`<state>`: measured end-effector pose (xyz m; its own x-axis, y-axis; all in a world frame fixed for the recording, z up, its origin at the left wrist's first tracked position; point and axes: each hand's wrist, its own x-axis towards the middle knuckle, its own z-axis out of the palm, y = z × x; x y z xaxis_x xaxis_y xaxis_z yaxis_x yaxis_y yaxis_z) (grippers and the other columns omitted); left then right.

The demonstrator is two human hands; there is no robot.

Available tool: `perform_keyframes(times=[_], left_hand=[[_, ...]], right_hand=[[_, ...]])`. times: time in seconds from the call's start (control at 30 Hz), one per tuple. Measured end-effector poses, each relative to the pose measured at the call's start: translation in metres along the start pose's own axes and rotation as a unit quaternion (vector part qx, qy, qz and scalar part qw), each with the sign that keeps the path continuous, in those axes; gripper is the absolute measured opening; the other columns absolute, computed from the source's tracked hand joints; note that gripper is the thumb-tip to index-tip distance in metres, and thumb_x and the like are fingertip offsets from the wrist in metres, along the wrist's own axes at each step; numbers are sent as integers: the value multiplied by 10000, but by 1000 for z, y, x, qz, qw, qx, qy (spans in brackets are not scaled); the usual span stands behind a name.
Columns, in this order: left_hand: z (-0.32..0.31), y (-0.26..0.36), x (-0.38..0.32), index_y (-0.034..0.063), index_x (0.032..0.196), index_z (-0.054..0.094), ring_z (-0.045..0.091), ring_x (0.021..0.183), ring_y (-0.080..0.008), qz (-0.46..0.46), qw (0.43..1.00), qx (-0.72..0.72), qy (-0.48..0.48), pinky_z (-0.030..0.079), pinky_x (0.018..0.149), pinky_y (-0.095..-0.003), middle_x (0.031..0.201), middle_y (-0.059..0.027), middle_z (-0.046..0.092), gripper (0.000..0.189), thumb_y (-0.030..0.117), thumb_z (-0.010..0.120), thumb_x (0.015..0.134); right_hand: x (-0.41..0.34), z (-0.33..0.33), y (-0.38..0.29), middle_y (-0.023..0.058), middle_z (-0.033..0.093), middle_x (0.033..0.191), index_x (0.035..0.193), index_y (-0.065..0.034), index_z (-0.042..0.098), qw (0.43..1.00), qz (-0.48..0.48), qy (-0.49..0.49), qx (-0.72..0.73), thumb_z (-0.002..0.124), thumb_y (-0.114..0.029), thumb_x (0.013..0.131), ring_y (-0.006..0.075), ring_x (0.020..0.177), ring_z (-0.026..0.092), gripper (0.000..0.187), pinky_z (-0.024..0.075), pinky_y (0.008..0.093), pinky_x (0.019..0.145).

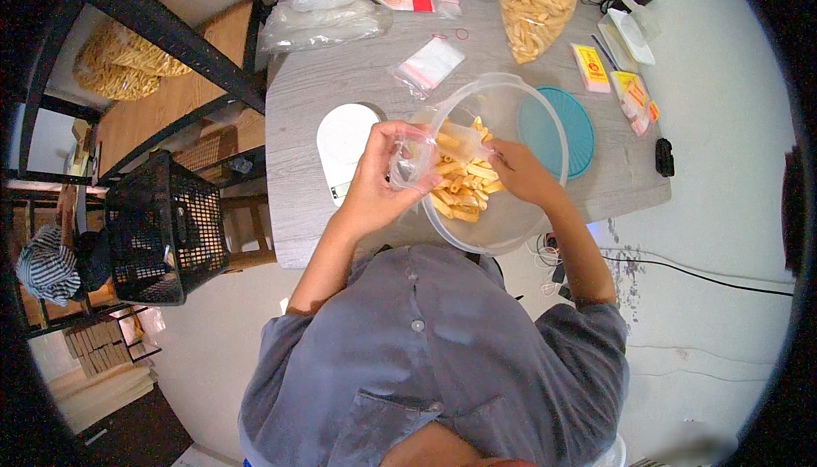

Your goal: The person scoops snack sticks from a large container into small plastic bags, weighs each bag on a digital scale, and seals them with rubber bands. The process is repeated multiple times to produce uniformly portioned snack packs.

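Observation:
My left hand (376,180) grips a small clear plastic bag (408,159) with a pinkish edge, its mouth spread toward the right. My right hand (523,170) holds a translucent scoop (469,138) with some snack pieces in it, tilted near the bag's mouth. Both are over a large round translucent tub (563,126), which leans toward me at the table's front edge. Yellow tube-shaped snacks (469,186) lie in the tub. To the left of the tub is a white digital kitchen scale (348,138); its display digits are too small to tell.
A teal lid (577,132) lies right of the tub on the grey wood-grain table (293,148). Farther back are a stack of clear bags (433,62), a large snack-filled bag (533,7) and plastic packaging (325,17). A black crate (169,231) stands left; cables (689,269) run right.

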<state>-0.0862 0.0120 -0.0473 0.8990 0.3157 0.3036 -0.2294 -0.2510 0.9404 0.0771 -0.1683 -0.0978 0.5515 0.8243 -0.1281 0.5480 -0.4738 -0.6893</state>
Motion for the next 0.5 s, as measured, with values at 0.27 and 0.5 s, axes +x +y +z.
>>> perform_keyframes(times=[0.27,0.5], left_hand=[[3,2,2,60,1064,369,459,1050,-202,-2,1000,-12,-15,391,861,-336,1098,-113,470,515,52,705,673],[0,-1,5,60,1051,366,469,1029,-196,1,1000,-12,13,396,837,-324,1086,-112,484,523,47,715,662]], right_hand=[[1,6,-15,204,570,959,1029,18,523,992,-71,42,-90,464,-116,835,338,867,550,242,424,374,768],[0,11,-3,206,549,1048,1065,2,513,997,-42,27,56,460,-165,845,352,987,511,281,393,411,854]])
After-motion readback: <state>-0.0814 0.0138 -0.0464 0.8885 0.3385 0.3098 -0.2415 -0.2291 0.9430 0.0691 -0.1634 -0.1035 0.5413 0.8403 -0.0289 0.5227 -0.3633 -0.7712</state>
